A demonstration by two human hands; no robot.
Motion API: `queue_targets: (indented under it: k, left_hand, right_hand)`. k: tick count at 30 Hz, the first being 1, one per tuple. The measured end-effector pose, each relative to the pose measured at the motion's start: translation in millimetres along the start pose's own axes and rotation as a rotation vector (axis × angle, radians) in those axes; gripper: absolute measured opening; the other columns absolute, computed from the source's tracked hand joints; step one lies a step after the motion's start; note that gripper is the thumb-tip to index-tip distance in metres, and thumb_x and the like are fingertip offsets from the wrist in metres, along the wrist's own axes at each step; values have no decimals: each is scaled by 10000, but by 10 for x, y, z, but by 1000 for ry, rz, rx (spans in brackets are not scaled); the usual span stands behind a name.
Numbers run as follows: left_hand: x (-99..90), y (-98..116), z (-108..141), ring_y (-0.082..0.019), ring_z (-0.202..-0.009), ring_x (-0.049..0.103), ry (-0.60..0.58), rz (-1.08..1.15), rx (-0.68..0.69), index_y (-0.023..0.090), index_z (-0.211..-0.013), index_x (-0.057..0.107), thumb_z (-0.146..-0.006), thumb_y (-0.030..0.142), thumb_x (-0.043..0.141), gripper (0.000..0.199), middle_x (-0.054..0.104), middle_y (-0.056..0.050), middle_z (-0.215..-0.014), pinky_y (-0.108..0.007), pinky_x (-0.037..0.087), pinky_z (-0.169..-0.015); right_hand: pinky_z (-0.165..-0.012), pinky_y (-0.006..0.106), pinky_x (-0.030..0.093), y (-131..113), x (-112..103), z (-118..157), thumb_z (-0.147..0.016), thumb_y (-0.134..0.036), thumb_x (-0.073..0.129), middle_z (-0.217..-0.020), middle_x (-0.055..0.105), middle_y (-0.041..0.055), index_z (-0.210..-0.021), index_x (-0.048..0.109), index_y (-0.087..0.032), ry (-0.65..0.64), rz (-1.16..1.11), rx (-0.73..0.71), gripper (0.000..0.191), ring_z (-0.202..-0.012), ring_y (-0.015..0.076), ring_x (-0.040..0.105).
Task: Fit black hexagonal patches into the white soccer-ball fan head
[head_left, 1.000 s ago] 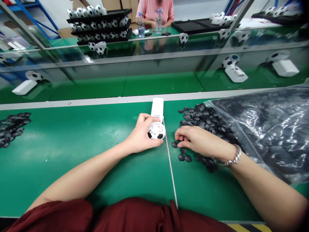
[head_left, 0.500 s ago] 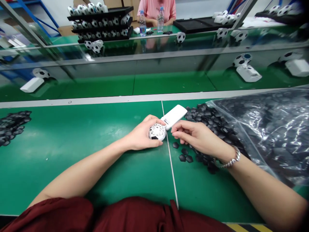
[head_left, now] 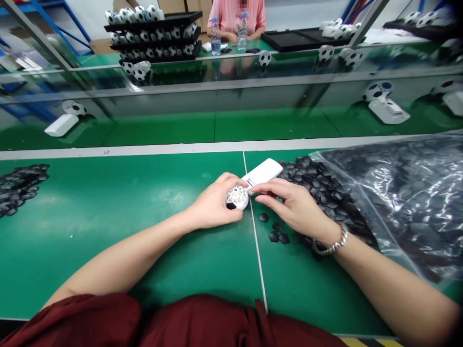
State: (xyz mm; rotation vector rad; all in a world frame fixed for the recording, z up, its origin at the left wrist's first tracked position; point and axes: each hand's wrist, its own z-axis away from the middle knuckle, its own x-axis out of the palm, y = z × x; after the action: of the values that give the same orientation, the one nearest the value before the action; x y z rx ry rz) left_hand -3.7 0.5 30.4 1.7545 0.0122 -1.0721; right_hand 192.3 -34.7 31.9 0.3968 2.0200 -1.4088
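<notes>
My left hand (head_left: 217,202) is wrapped round the ball-shaped end of a white piece (head_left: 237,197), thumb below and fingers above. The ball has a white lattice with a black patch low on its left side. Its flat white handle (head_left: 265,171) points up and right. My right hand (head_left: 289,202) is at the ball's right side, its fingertips close to the joint with the handle; whether they hold anything is too small to tell. Several loose black pentagon pieces (head_left: 274,236) lie below my right hand, beside a larger black pile (head_left: 325,193).
A clear plastic bag (head_left: 415,193) of black pieces covers the right side. Another black pile (head_left: 21,188) lies far left. Beyond the white edge (head_left: 162,148), a green belt (head_left: 173,125) carries white ball pieces (head_left: 388,110). Across it are stacked trays (head_left: 155,38) and a person (head_left: 235,21).
My right hand has moved slightly left to the ball, and its thumb and forefinger have stretched forward. Pieces beyond the white edge have shifted, the nearer ones right, the farther ones left.
</notes>
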Motion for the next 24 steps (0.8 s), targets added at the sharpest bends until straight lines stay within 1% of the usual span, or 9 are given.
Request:
queue_targets:
  k: [3, 4, 7, 8, 12, 15, 18, 24]
  left_hand:
    - [8, 6, 13, -214, -1029, 496, 4, -1, -5, 207, -1059, 510, -592, 155, 565, 474, 472, -50, -1092, -366, 398, -941]
    - [10, 5, 16, -216, -1031, 496, 6, 1, -8, 208, -1057, 510, -589, 152, 562, 474, 471, -50, -1096, -370, 398, -941]
    - [14, -2, 23, -214, -1027, 498, 10, 6, -19, 211, -1058, 507, -589, 148, 561, 476, 468, -49, -1104, -376, 401, -937]
    - [15, -3, 25, -212, -1028, 497, 11, 8, -22, 211, -1058, 507, -590, 146, 561, 475, 467, -48, -1105, -375, 401, -937]
    - [14, 8, 28, -200, -1041, 490, 17, 13, -23, 210, -1063, 507, -603, 138, 568, 469, 465, -46, -1103, -358, 395, -942]
    - [12, 28, 25, -197, -1038, 491, 22, 20, -37, 201, -1057, 519, -632, 190, 608, 435, 472, -50, -1092, -358, 385, -949]
    - [33, 37, 22, -194, -1026, 497, 53, 34, -53, 188, -1042, 531, -640, 239, 646, 421, 480, -54, -1075, -357, 382, -947]
    - [111, 16, 7, -177, -998, 510, 131, 65, -42, 187, -1014, 536, -650, 181, 629, 376, 481, -43, -1040, -339, 397, -919]
  right_hand:
    - [-803, 296, 448, -8, 9, -1, -824, -196, 519, -904, 633, 32, -897, 639, -215, -12, -38, -11, 142, -875, 161, 576]
    - [-796, 290, 452, -8, 14, -1, -822, -199, 522, -900, 637, 29, -889, 635, -210, -17, -67, 6, 132, -866, 158, 581]
    - [-711, 268, 481, -2, 31, 2, -822, -238, 528, -865, 652, 23, -894, 613, -196, -39, -171, 94, 118, -780, 146, 602]
    - [-695, 265, 483, 2, 37, 3, -821, -248, 531, -858, 650, 24, -887, 612, -194, -46, -184, 98, 118, -768, 145, 602]
    - [-691, 254, 472, 18, 58, 2, -809, -247, 551, -844, 627, 23, -833, 636, -195, -55, -143, 25, 102, -754, 136, 583]
    - [-704, 245, 465, 24, 83, -5, -819, -225, 540, -856, 640, 15, -864, 640, -200, -85, -150, 26, 113, -753, 124, 584]
    - [-723, 249, 456, 27, 118, -14, -816, -212, 541, -851, 645, 16, -852, 650, -195, -78, -147, 26, 116, -772, 127, 587]
    - [-548, 215, 437, 28, 176, -28, -768, -236, 599, -733, 645, 0, -799, 631, -169, -40, -230, 144, 80, -581, 98, 544]
